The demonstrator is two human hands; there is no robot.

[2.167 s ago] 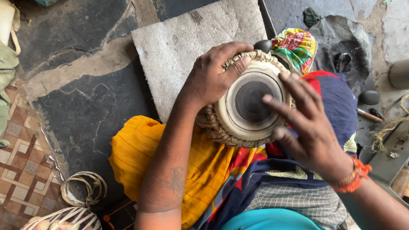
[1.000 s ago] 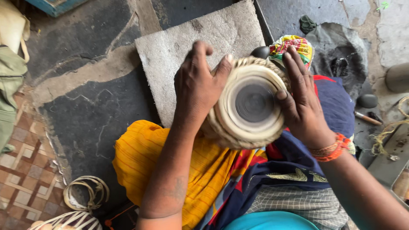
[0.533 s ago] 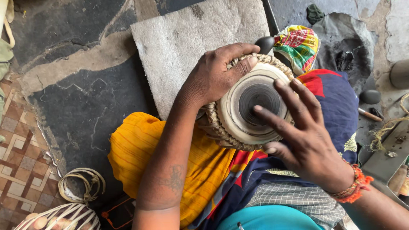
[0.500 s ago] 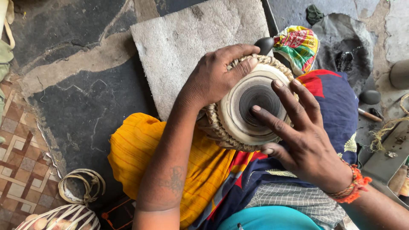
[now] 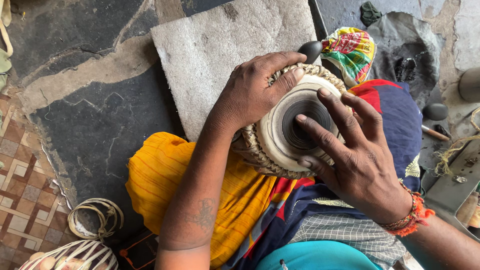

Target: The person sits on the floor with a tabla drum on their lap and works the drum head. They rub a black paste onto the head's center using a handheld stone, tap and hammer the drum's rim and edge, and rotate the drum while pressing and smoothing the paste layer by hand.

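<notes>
Drum (image 5: 295, 125) tilted on the lap, its pale skin with a black centre disc facing up, braided rim all round; it sits just right of frame centre on yellow cloth (image 5: 165, 185) and blue-red cloth (image 5: 395, 125). Left hand (image 5: 250, 92) curled over the rim at 10 o'clock of the drum, fingers bent and gripping the braid, thumb tip on the pale skin. Right hand (image 5: 360, 160) spread wide open at 4 o'clock, holding nothing; fingertips rest on the black disc and pale ring. Orange thread band (image 5: 407, 220) on that wrist. Grey stone slab (image 5: 225, 55) at 12 o'clock, touching the drum's far side. Crumpled multicoloured printed packet (image 5: 352, 50) at 1 o'clock, beside a dark smooth stone (image 5: 311, 50). Coiled cord (image 5: 92, 220) at 8 o'clock on the floor
</notes>
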